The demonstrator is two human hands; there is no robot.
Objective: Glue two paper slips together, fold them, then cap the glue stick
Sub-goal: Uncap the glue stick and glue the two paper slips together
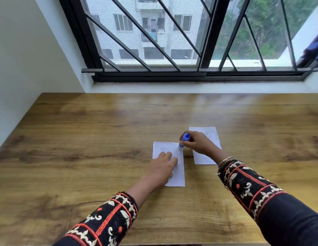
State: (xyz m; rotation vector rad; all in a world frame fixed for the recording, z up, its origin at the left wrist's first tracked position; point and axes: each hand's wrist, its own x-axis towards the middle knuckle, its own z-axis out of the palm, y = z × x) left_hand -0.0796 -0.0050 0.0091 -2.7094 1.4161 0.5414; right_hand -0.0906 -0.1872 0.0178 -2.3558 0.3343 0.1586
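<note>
On the wooden table (101,132) below the barred window (172,41), two printed paper slips lie just beside each other, and the gluing step looks to be in hand. The near slip (177,167) lies under the left hand (161,167), whose fingers are spread flat and open on its left half, gripping nothing but pinning the paper to the wood. The right hand (197,142) is curled closed around a blue glue stick (184,140), held almost upright with its lower end touching the near slip's far right corner. The far slip (210,134) sits beyond and to the right, partly hidden under the right hand and wrist. No cap shows anywhere on the table; whether it is tucked inside a hand I cannot tell.

To do this step well, I judge the stick should be drawn along the slip in steady, light strokes running away from the pinning hand, so the paper is pulled taut and does not buckle. The left hand should stay on the part not being glued and shift only when the stick needs that ground. Covering the edges and corners matters most, since these lift first once the slips are folded. Too much pressure could crumple the thin paper or smear glue onto the wood, which would stick the slip to the table
</note>
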